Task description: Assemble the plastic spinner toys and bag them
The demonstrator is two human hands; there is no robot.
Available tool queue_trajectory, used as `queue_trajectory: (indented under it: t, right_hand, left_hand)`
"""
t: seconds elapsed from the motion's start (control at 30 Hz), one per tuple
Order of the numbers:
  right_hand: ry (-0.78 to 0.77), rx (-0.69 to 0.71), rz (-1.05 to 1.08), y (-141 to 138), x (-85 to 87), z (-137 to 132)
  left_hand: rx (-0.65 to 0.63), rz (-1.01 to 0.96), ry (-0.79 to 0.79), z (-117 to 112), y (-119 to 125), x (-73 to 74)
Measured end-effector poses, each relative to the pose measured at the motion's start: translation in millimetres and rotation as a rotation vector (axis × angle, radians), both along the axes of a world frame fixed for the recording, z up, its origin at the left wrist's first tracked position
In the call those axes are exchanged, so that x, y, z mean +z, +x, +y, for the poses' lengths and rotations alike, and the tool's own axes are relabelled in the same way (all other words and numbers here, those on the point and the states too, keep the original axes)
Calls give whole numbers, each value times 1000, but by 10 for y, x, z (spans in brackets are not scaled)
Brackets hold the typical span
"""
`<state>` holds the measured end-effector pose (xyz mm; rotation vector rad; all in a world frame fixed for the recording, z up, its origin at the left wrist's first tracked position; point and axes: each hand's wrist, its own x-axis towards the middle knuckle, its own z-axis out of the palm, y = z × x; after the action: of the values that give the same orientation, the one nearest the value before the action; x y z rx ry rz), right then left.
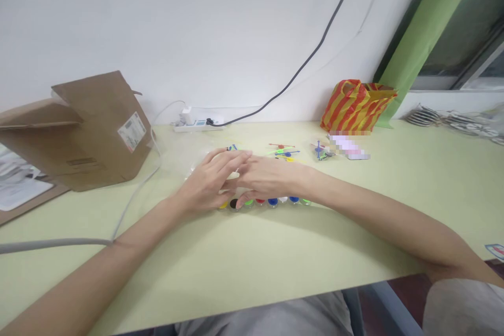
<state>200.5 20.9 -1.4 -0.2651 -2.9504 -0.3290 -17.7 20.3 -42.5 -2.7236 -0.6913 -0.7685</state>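
beside the fingers [233, 163], coloured pots [273, 202]

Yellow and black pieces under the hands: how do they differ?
The yellow piece ends the visible row at left; the black piece sits just right of it. The left hand partly covers the yellow piece, while the right hand overlaps the black piece in view. Both are small, in one row.

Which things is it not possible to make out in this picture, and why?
Head view: anything held in the left grip or right grip; their overlap hides it.
Head view: part of the round coloured pieces, hidden by both grips.
Head view: print on the box label, too small.
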Motion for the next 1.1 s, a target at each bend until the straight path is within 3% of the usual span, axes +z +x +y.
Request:
queue_trajectory:
  t: [0.17, 0.27, 0.37, 0.43, 0.53, 0.63, 0.7, 0.8, 0.9, 1.0, 1.1]
  right_hand:
    - [133, 5, -11, -4, -5, 2]
    - [83, 13, -7, 1, 58, -9]
    - [-54, -26, 64, 103, 264, -41]
    - [-141, -148, 89, 242, 450, -55]
    - [-220, -502, 5, 487, 650, -3]
    - [-311, -826, -223, 621, 618, 171]
    - [-368, -923, -394, 610, 480, 321]
    - [-390, -898, -521, 510, 236, 485]
    - [-376, -792, -416, 443, 113, 502]
    - [-349, -681, -229, 472, 175, 436]
    - [-279, -579, -27, 523, 353, 354]
  left_hand:
    - [95, 24, -33, 49, -62, 35]
    - [128, 17, -5, 74, -86, 42]
    - [179, -18, 7, 99, -103, 37]
    - [238, -27, 4, 125, -127, 24]
    - [327, 4, 14, 179, -182, -7]
    - [383, 29, 35, 232, -230, -41]
    - [409, 33, 38, 259, -248, -56]
    - [450, 37, 28, 282, -256, -65]
    - [490, 22, 35, 273, -251, -67]
    - [496, -22, 8, 250, -242, -77]
    - [501, -54, -10, 228, -223, -85]
